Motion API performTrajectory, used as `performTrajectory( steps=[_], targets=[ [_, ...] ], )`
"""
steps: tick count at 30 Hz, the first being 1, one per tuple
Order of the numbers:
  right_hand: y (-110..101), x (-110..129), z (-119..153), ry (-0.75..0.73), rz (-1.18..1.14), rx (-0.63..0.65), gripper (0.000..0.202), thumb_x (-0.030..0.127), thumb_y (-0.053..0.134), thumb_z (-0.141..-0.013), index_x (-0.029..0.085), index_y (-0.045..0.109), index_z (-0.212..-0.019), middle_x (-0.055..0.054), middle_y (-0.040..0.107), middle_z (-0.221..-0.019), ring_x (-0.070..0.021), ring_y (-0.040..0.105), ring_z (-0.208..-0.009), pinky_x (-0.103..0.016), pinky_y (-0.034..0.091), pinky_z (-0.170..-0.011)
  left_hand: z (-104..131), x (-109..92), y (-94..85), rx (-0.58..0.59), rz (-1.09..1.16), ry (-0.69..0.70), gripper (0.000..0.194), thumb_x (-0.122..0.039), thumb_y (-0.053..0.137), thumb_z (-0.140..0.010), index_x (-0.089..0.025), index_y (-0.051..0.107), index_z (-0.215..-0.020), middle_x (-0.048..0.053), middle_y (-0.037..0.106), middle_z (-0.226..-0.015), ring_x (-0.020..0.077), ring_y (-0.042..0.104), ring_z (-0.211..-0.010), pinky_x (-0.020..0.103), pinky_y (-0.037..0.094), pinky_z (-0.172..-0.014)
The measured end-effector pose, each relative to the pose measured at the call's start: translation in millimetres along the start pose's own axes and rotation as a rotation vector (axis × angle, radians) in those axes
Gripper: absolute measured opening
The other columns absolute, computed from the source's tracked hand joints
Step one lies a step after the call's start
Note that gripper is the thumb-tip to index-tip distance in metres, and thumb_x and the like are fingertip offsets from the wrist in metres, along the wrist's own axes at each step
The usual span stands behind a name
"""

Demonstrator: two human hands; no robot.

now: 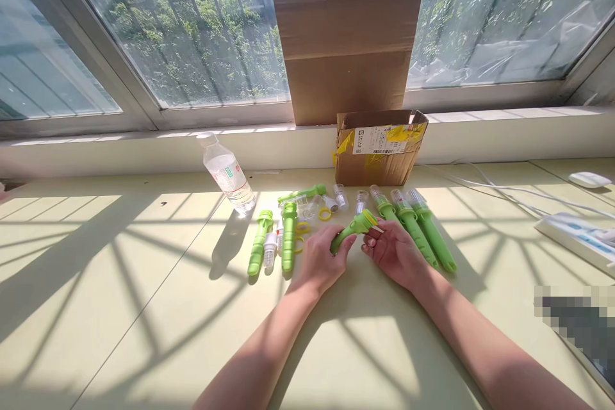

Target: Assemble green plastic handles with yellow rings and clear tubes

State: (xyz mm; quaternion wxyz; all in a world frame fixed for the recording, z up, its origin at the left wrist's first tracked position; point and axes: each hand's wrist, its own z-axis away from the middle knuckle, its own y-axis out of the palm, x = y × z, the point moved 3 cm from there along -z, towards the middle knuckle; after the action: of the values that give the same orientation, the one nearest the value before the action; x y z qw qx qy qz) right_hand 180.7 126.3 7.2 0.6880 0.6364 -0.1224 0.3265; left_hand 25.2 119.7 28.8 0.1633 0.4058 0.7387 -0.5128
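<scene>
My left hand (324,256) is closed round the handle of a green plastic flashlight body (353,230), tilted with its wide end up to the right. A yellow ring (370,216) sits at that wide end. My right hand (394,251) is beside the ring, its fingers curled; a small pale piece shows at the fingertips, too small to name. Left of my hands lie green flashlight bodies (288,237), a clear-and-white capped part (270,252) and loose yellow rings (325,213). To the right, several green flashlights with clear heads (417,230) lie side by side.
A water bottle (228,176) stands at the back left. Behind the parts is an open cardboard box (379,163) against the window ledge. A power strip (579,240) with white cables (500,189) lies at right, near a blurred-out dark object (581,320). Clear cups (341,197) lie near the box.
</scene>
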Motion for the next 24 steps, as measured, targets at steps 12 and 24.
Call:
performTrajectory(
  steps=[12, 24],
  targets=[
    [5.7, 0.6, 3.7, 0.036, 0.063, 0.075, 0.016, 0.024, 0.064, -0.075, 0.021, 0.067, -0.09, -0.001, 0.069, -0.083, -0.0121, 0.056, -0.062, -0.026, 0.048, -0.064, -1.7, 1.6, -2.4, 0.082, 0.096, -0.089, 0.034, -0.051, 0.059, -0.082, -0.018, 0.067, -0.08, -0.001, 0.06, -0.06, 0.0114, 0.05, -0.055, 0.023, 0.037, -0.056],
    [2.1, 0.4, 1.3, 0.038, 0.019, 0.016, 0.008, 0.024, 0.068, -0.075, 0.021, 0.066, -0.082, 0.002, 0.066, -0.068, -0.0106, 0.054, -0.055, -0.026, 0.047, -0.062, -2.7, 3.8, -2.0, -0.01, 0.054, -0.081, 0.027, -0.047, 0.064, -0.08, -0.021, 0.067, -0.086, 0.001, 0.067, -0.075, 0.0146, 0.058, -0.066, 0.025, 0.043, -0.063]
  ],
)
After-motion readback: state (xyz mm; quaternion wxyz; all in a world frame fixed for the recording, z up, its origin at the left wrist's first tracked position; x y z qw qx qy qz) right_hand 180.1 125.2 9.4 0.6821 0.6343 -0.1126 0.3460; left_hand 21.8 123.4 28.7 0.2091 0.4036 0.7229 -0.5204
